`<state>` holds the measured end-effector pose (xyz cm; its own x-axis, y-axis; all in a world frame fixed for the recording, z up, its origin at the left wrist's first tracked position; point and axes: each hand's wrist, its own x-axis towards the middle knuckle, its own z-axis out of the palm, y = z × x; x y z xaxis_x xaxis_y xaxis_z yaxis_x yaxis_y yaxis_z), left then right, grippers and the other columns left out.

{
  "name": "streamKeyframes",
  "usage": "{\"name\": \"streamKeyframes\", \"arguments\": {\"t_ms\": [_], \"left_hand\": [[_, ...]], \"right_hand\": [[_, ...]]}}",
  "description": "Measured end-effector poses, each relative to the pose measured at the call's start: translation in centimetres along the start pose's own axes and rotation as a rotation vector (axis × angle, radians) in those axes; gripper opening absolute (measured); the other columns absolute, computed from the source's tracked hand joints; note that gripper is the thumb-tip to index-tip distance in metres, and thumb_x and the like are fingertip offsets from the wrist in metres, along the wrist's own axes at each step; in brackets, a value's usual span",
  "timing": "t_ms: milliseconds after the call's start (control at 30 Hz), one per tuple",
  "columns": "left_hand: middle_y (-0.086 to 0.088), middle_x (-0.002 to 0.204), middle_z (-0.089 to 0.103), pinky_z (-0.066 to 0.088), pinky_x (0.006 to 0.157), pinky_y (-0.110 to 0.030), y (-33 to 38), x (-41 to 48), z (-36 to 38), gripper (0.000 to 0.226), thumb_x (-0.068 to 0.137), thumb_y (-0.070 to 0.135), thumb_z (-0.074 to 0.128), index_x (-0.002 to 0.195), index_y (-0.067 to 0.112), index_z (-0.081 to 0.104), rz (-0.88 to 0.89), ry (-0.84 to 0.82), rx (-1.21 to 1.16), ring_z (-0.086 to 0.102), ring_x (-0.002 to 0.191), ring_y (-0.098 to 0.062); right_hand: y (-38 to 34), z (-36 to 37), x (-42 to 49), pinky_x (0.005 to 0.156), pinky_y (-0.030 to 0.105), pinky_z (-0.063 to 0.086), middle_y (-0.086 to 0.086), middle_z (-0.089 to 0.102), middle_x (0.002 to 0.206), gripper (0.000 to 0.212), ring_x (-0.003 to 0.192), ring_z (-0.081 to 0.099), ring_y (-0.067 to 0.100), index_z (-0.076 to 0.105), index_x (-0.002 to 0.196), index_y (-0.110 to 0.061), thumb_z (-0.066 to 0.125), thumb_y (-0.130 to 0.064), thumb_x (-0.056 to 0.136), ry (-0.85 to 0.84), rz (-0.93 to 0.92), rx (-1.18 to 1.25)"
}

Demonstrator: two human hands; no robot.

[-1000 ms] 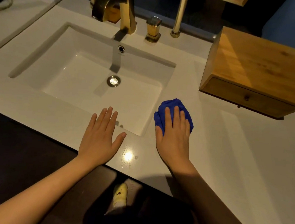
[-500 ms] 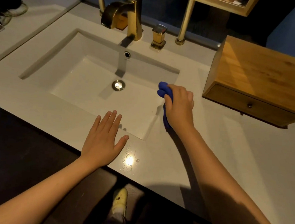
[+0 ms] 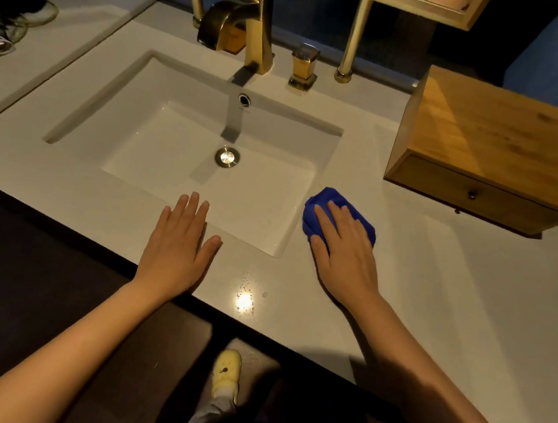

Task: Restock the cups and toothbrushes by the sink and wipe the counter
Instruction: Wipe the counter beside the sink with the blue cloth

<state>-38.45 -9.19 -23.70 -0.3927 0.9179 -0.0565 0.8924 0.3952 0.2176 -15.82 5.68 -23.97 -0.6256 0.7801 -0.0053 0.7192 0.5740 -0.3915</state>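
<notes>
Head camera view, looking down: a yellow slipper [image 3: 227,372] shows on the floor below the table [image 3: 449,293] edge. On the pale table, the left hand [image 3: 176,253] lies flat with fingers spread, holding nothing, just in front of the sink [image 3: 271,210]. The right hand [image 3: 345,251] presses flat on a bunched blue cloth [image 3: 329,195] beside the sink's right front corner. Farther back stand a gold faucet [image 3: 250,26] and a wooden drawer box [image 3: 486,145] at right.
</notes>
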Motion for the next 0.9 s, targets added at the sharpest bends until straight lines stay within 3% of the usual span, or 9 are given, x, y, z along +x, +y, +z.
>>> {"name": "streamKeyframes", "arguments": {"t_ms": [100, 267, 567, 733, 900], "left_hand": [[-0.017, 0.156, 0.008, 0.001, 0.116, -0.043, -2.7, -0.7, -0.6, 0.075, 0.088, 0.052, 0.017, 0.145, 0.004, 0.013, -0.125, 0.006, 0.046, 0.001, 0.144, -0.027], [-0.016, 0.156, 0.008, 0.004, 0.116, -0.044, -3.8, -1.0, 0.2, 0.079, 0.087, 0.06, 0.013, 0.146, 0.006, 0.012, -0.168, 0.008, 0.059, 0.003, 0.144, -0.027], [-0.015, 0.155, 0.015, 0.008, 0.115, -0.044, -3.8, -1.1, 0.6, 0.078, 0.088, 0.06, 0.012, 0.145, 0.008, 0.017, -0.17, 0.048, 0.121, 0.009, 0.143, -0.026], [-0.015, 0.155, 0.015, 0.01, 0.116, -0.045, -3.7, -0.9, 0.6, 0.076, 0.088, 0.059, 0.014, 0.145, 0.008, 0.018, -0.172, 0.044, 0.115, 0.01, 0.144, -0.027], [-0.017, 0.154, 0.017, 0.01, 0.115, -0.046, -3.7, -1.0, 0.5, 0.077, 0.088, 0.059, 0.013, 0.144, 0.006, 0.019, -0.154, 0.054, 0.12, 0.011, 0.143, -0.029]], "right_hand": [[-3.8, 1.9, -2.5, 0.114, 0.039, 0.013, 0.007, 0.036, 0.151, 0.049, 0.141, 0.03, 0.028, 0.036, 0.143, -0.02, 0.037, -0.032, 0.095, -0.016, -0.099, -0.023], [-3.3, 1.8, 0.2, 0.116, 0.044, 0.023, 0.009, 0.045, 0.145, 0.045, 0.138, 0.035, 0.029, 0.047, 0.136, -0.016, 0.046, -0.029, 0.093, -0.019, -0.171, 0.009], [1.6, -0.5, 7.6, 0.117, 0.039, 0.016, 0.005, 0.03, 0.154, 0.049, 0.143, 0.023, 0.025, 0.032, 0.144, -0.021, 0.036, -0.035, 0.098, 0.029, -0.02, -0.037], [1.4, -0.3, 3.1, 0.116, 0.04, 0.018, 0.006, 0.031, 0.153, 0.048, 0.142, 0.025, 0.026, 0.033, 0.144, -0.02, 0.037, -0.031, 0.098, 0.061, 0.03, -0.033], [-2.1, 1.2, -4.6, 0.117, 0.041, 0.018, 0.005, 0.034, 0.152, 0.049, 0.142, 0.026, 0.025, 0.032, 0.145, -0.016, 0.041, -0.026, 0.097, 0.121, 0.248, -0.021]]}}
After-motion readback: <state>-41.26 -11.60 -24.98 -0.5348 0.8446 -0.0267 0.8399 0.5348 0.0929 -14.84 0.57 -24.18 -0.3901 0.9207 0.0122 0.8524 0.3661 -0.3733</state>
